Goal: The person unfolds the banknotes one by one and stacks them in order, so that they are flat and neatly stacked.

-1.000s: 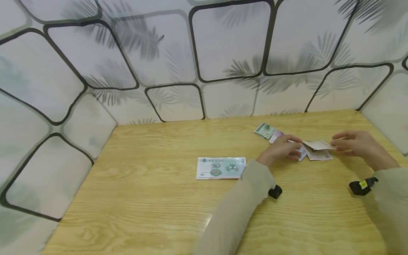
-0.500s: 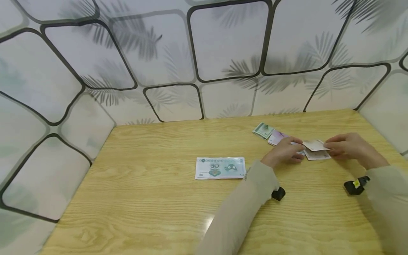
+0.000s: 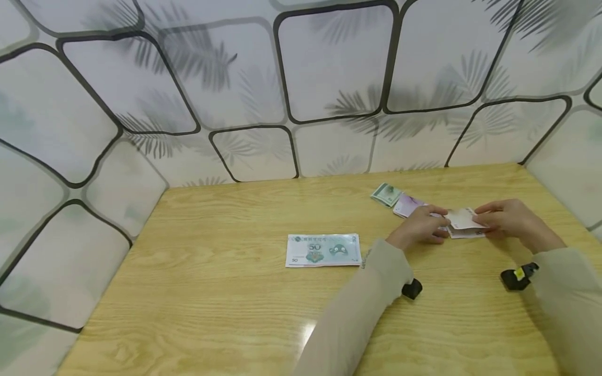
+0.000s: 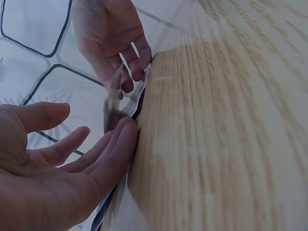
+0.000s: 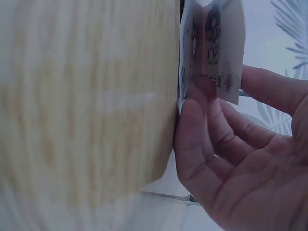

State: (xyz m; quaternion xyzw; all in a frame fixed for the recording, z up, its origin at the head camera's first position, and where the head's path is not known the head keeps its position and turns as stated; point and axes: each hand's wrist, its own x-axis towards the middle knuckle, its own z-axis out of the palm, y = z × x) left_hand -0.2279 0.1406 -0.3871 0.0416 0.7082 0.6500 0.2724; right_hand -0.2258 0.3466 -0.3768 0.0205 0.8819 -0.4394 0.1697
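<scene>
In the head view, a pale banknote (image 3: 462, 218) lies between the two hands, its upper layer raised off a lower layer on the table. Whether this is one folded note or two, I cannot tell. My right hand (image 3: 510, 222) pinches the raised layer's right end; the right wrist view shows the thumb (image 5: 269, 89) on the outer side and fingers on the printed inner side. Extended fingers of my left hand (image 3: 420, 225) touch the note's left end, low against the table. A purple banknote (image 3: 408, 204) and a green folded banknote (image 3: 387, 194) lie behind the left hand.
A stack of notes, topped by a teal 50 note (image 3: 323, 250) with a cartoon face, lies left of the left forearm. Patterned walls (image 3: 334, 146) border the wooden table (image 3: 226, 297) at the back and sides. Black wrist cameras (image 3: 517, 277) hang below both sleeves.
My right hand has moved left and a little closer to the left hand, lowering the upper layer of the pale banknote. The left hand has shifted only slightly. The stack stays put.
</scene>
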